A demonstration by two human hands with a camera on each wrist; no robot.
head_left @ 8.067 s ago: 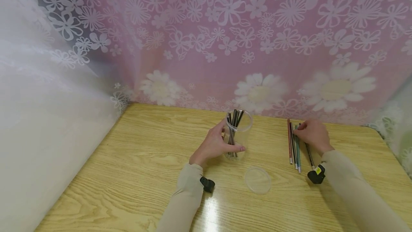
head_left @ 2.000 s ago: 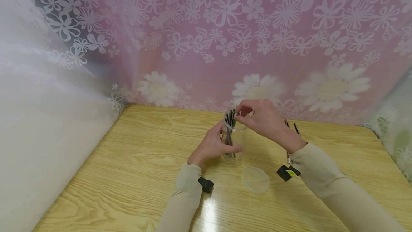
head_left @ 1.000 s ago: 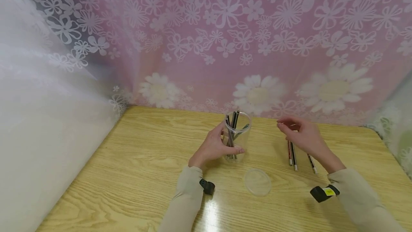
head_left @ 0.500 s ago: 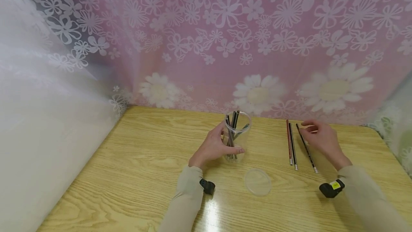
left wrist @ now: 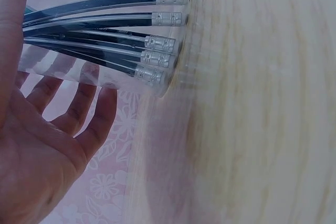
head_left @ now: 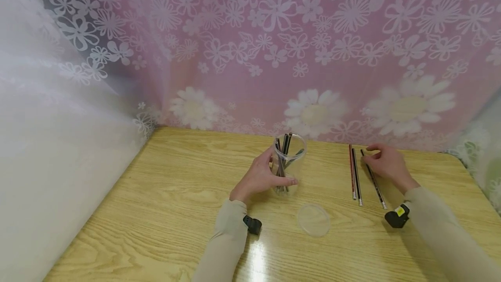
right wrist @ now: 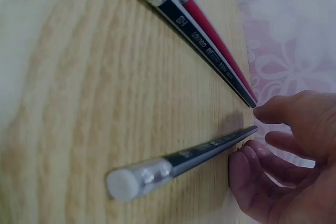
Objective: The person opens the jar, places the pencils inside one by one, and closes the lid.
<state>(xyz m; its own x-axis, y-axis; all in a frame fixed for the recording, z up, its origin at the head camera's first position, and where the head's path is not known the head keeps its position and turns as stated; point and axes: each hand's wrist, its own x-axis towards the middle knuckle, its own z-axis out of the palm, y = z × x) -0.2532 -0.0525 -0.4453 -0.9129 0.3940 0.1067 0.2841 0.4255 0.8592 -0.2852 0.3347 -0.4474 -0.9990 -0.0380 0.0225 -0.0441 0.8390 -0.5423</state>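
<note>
My left hand (head_left: 256,177) grips a clear plastic jar (head_left: 296,169) standing upright on the table, its thumb across the front. Several pencils (left wrist: 105,3) stand inside with white eraser ends down; a teal one (head_left: 295,157) leans to the right. My right hand (head_left: 387,165) is over the far end of a dark patterned pencil (head_left: 374,182) lying on the table. In the right wrist view its thumb and fingers (right wrist: 242,174) are spread on either side of that pencil's tip, with a gap between them. A red pencil (head_left: 351,171) and a black pencil (head_left: 356,177) lie to its left.
A round clear lid (head_left: 314,219) lies flat on the wood-grain table (head_left: 156,212), in front of the jar and to its right. A pink flowered curtain (head_left: 242,77) hangs along the table's back edge, and a white sheet (head_left: 58,142) hangs at the left.
The teal pencil has gone from the table into the jar. My right hand has moved from the jar's rim back right to the dark patterned pencil. The left hand keeps its hold.
</note>
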